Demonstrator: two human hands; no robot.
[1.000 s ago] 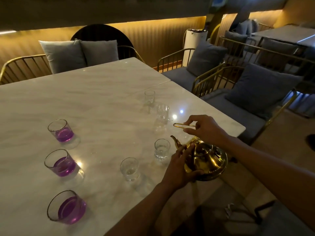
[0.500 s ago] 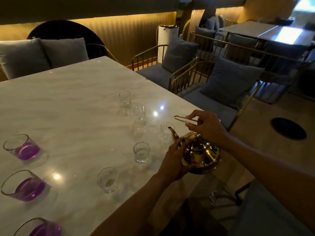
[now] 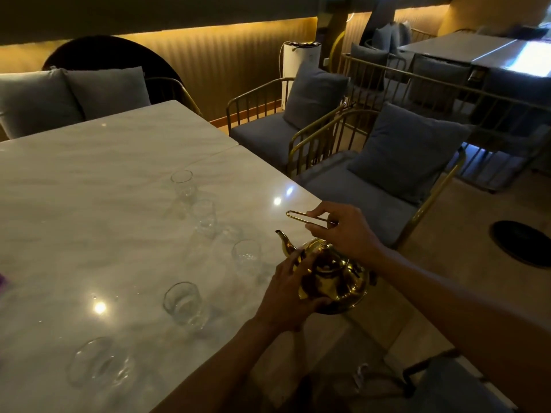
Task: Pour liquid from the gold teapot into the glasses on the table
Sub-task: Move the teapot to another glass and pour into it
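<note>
Head view: clear glasses (image 3: 182,305) at 9 o'clock of gold teapot (image 3: 334,281) near marble table (image 3: 89,180) edge. Left hand (image 3: 286,296) cups its body, fingers curved; right hand (image 3: 348,231) pinches wire handle (image 3: 301,217) at 12.

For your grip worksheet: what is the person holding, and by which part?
The gold teapot: the right hand pinches its wire handle, and the left hand cups the side of its body.
</note>
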